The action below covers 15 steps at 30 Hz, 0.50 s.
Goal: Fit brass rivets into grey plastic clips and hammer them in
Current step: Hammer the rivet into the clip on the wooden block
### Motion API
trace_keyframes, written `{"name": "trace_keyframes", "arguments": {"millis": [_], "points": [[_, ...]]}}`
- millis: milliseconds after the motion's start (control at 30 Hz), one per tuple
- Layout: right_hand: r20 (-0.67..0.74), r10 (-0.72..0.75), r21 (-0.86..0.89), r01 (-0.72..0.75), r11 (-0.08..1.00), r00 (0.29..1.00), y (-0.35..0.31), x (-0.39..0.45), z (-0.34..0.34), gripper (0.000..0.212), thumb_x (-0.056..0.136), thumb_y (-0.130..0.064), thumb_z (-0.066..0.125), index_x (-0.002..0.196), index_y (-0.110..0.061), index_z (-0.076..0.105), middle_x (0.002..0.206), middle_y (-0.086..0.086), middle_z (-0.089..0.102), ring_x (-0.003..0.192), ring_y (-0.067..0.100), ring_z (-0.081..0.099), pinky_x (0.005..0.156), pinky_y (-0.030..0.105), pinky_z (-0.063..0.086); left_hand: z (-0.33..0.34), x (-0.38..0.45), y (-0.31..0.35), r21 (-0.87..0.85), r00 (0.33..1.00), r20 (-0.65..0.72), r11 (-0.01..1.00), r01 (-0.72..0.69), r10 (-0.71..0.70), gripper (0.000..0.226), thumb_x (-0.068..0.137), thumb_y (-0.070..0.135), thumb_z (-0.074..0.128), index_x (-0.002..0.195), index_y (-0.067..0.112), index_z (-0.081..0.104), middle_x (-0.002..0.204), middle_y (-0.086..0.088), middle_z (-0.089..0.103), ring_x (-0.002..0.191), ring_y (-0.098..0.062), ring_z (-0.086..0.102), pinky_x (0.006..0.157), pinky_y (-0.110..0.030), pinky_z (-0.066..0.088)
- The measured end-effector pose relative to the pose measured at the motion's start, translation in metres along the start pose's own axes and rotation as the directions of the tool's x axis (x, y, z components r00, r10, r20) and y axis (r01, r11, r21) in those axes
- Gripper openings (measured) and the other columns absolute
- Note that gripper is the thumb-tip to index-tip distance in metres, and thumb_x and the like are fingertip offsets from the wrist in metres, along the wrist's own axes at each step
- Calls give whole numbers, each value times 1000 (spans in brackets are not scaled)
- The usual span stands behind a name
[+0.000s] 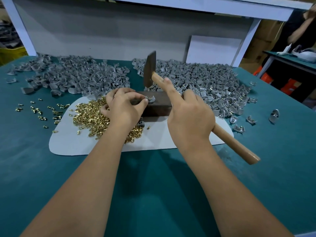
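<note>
A dark metal block (157,106) lies on a white mat (71,142). On top of the block sits a grey clip (151,99) with a brass rivet in it, and my left hand (123,106) pinches this clip at its left side. My right hand (189,117) grips the wooden handle of a hammer (150,69), forefinger stretched along the handle. The hammer head hangs raised above and just behind the clip. A heap of brass rivets (90,115) lies on the mat, partly under my left hand.
Two big heaps of grey clips lie at the back, one on the left (77,76) and one on the right (210,79). Loose rivets (42,112) are scattered on the green table at the left. Another person (302,29) stands at the far right.
</note>
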State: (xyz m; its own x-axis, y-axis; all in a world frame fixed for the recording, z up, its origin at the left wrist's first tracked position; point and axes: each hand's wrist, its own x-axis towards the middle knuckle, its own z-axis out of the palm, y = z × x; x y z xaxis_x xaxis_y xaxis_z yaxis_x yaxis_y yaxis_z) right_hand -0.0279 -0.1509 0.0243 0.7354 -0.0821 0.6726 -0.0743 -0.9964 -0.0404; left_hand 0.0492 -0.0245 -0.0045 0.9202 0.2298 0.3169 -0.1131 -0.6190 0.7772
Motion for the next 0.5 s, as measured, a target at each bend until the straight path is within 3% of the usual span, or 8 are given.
{"name": "trace_keyframes", "arguments": {"millis": [100,233,367,500], "points": [[79,-56,-30,59,998,995,4,1,6,61,88,-10,51,142,-35,41,90,7,60,81,28,57,60,32,27,-2,-1,-1,-58,1000,28,998,1,1,8,82,40,74,80,40,66,124,18,53,136,-16,21,110,-46,13],[-21,-1,-10,1,1000,1000,3,0,1,59,81,-4,62,134,-29,54,76,8,57,64,27,55,54,29,27,0,1,0,-15,1000,7,1000,8,-8,13,82,42,74,75,42,64,125,21,53,137,-14,21,107,-46,14],[85,-40,-25,43,999,996,9,1,8,63,88,-10,54,143,-35,39,89,6,59,79,27,56,59,31,28,-1,0,-2,-80,1000,23,997,-18,20,24,83,38,74,67,47,58,125,15,55,135,-19,22,111,-50,17],[-58,29,15,-28,999,998,9,1,4,64,78,-2,64,135,-29,53,74,8,56,61,27,52,53,29,25,0,1,0,-32,1000,9,999,-7,7,22,83,41,74,66,45,60,122,19,54,135,-16,22,108,-50,14]]}}
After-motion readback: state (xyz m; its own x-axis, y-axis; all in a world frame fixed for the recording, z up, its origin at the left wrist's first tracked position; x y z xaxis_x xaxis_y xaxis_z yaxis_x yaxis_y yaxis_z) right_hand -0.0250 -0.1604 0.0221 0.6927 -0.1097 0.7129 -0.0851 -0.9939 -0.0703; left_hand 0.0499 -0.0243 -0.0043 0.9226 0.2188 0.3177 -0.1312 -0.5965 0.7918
